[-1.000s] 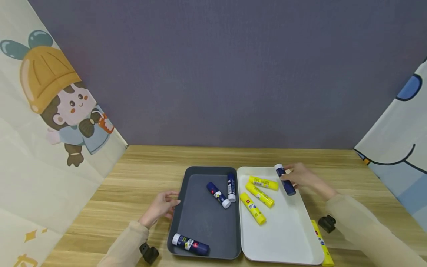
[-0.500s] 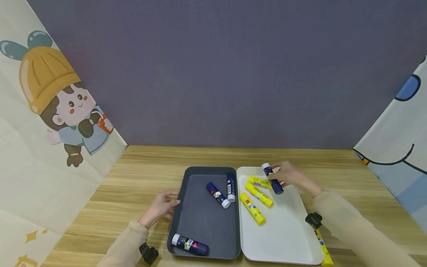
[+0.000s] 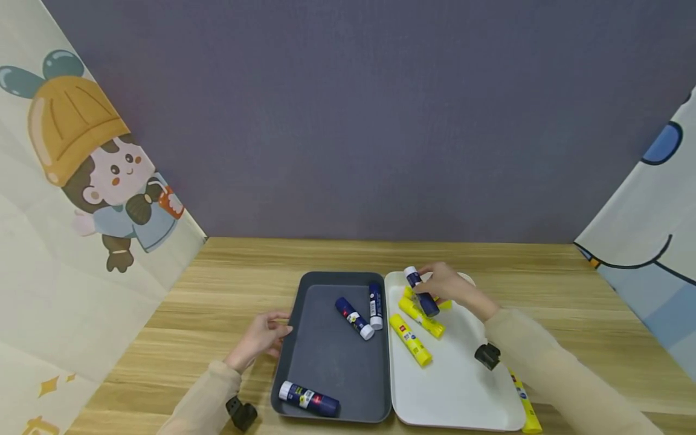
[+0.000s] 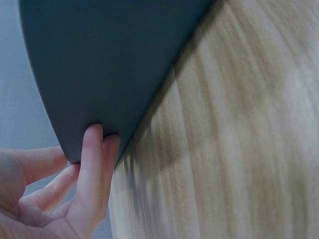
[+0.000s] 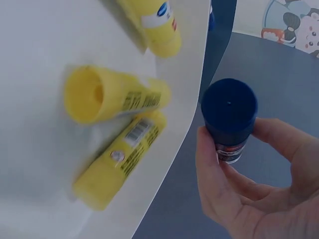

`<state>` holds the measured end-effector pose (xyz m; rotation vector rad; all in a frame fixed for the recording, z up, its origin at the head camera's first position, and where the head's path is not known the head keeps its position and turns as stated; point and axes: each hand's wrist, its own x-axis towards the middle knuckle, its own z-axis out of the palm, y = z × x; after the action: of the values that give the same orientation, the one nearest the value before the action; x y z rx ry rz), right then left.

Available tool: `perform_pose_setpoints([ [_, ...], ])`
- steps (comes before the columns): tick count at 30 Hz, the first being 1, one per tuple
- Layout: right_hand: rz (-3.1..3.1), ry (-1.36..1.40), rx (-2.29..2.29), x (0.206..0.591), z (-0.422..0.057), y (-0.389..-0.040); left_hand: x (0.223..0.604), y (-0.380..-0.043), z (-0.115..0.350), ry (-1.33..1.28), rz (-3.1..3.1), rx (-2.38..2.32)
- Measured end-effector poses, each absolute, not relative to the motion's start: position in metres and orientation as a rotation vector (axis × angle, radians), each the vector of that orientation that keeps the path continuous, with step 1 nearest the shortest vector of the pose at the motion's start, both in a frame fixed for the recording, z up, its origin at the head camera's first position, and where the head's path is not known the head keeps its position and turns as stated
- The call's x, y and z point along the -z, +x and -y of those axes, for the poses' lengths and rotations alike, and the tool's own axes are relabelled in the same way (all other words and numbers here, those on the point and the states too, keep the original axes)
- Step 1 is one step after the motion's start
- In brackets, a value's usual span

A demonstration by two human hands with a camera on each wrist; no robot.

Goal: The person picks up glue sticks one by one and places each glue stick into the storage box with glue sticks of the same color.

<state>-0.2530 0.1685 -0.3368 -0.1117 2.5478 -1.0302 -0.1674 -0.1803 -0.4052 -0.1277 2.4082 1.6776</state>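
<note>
A navy glue stick (image 3: 421, 292) with a white end is pinched between the thumb and fingers of my right hand (image 3: 451, 286). It is held tilted above the far part of the white tray (image 3: 462, 386). Below it in that tray lie several yellow glue sticks (image 3: 410, 341), partly covered by the held one. My left hand (image 3: 263, 338) holds the left side of the dark grey tray (image 3: 326, 356); in the left wrist view its fingers (image 4: 91, 149) press the tray's outer wall, thumb at the rim. Inside lie navy glue sticks (image 3: 354, 318), one at the near left corner.
Both trays stand side by side on a wooden table (image 3: 228, 272). Another yellow glue stick (image 3: 524, 405) lies on the table by the white tray's near right side, partly hidden by the right sleeve. A dark grey panel (image 3: 370, 121) rises behind the table.
My right hand has moved left with the navy glue stick, from the white tray's right side to above the yellow glue sticks. The left hand has stayed at the dark grey tray.
</note>
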Motion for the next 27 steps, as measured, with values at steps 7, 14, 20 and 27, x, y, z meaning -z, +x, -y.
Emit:
perform_pose_setpoints([
  [7,-2.545,-0.119,1.057,0.339,-0.151,-0.252,0.404,-0.167,0.179,-0.154,-2.41,-1.666],
  [14,-2.563,-0.18,1.037,0.343,-0.136,-0.251,0.402,-0.166,0.179,-0.173,-2.419,-1.653],
  [20,-2.542,-0.232,1.035,0.345,-0.124,-0.248,0.403,-0.168,0.179,-0.177,-2.415,-1.664],
  [27,-2.573,-0.275,0.999,0.347,-0.107,-0.242,0.404,-0.168,0.178,-0.216,-2.428,-1.652],
])
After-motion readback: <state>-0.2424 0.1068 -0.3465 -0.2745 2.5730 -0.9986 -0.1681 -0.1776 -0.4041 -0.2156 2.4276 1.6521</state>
